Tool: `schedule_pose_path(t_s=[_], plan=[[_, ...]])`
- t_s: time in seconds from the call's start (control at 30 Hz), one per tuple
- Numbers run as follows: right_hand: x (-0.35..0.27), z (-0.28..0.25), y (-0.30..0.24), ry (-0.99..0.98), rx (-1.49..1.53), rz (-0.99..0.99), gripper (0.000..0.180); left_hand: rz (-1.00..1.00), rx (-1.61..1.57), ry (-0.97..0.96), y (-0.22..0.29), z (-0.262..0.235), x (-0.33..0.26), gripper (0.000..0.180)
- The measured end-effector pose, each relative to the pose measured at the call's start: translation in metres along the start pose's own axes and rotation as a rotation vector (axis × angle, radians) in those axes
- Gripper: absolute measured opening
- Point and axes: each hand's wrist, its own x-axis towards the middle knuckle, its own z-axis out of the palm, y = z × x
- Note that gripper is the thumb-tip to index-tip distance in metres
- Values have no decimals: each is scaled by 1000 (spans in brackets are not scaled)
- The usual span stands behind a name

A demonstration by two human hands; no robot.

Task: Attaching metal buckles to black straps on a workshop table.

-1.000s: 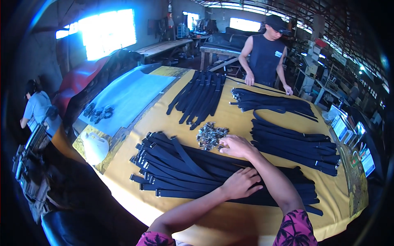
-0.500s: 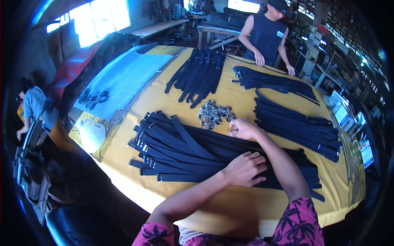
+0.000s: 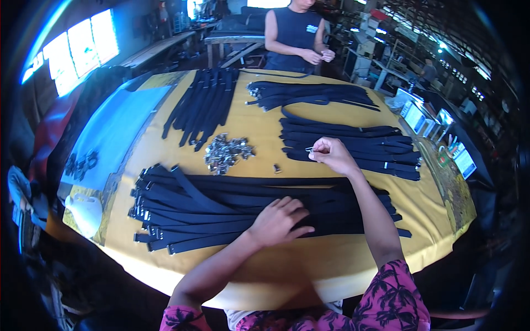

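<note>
A long bundle of black straps (image 3: pixel 232 207) lies across the near part of the table, with metal fittings at its left ends. My left hand (image 3: pixel 280 220) rests on top of these straps, fingers loosely bent and apart, gripping nothing I can see. Above the table, in front of the right-hand strap bundle (image 3: pixel 353 140), my right hand (image 3: pixel 334 156) pinches a small metal buckle (image 3: pixel 311 149) between thumb and fingertips. Beyond the near straps sits a heap of small shiny metal buckles (image 3: pixel 225 154). One loose metal buckle (image 3: pixel 277 169) lies apart to its right.
More black strap bundles lie at the far left (image 3: pixel 204 105) and far middle (image 3: pixel 309 95). A blue sheet (image 3: pixel 118 124), black loops (image 3: pixel 81 164) and a white jug (image 3: pixel 85 211) are at left. A co-worker (image 3: pixel 295 38) stands across the yellow-covered table (image 3: pixel 165 124).
My view has swung right. My right hand has left the buckle heap and moved right with a buckle. My left hand stays on the straps. The co-worker's hands have come together.
</note>
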Motion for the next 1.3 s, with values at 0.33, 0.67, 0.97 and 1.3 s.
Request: schedule_pose_path(t_s=[0.33,0.67,0.97,1.3], plan=[[-114,7,-22,-110,267,-103,19,-157,58,-2,9,2,-2,26],[-136,13,-53,104,-303,-280,17,-148,65,77,7,-21,30,29],[-156,-70,-50,110,-258,109,13,-640,319,97,-34,-119,-34,41],[-144,-44,-63,-331,-206,127,16,-805,594,190,-34,-198,-116,40]])
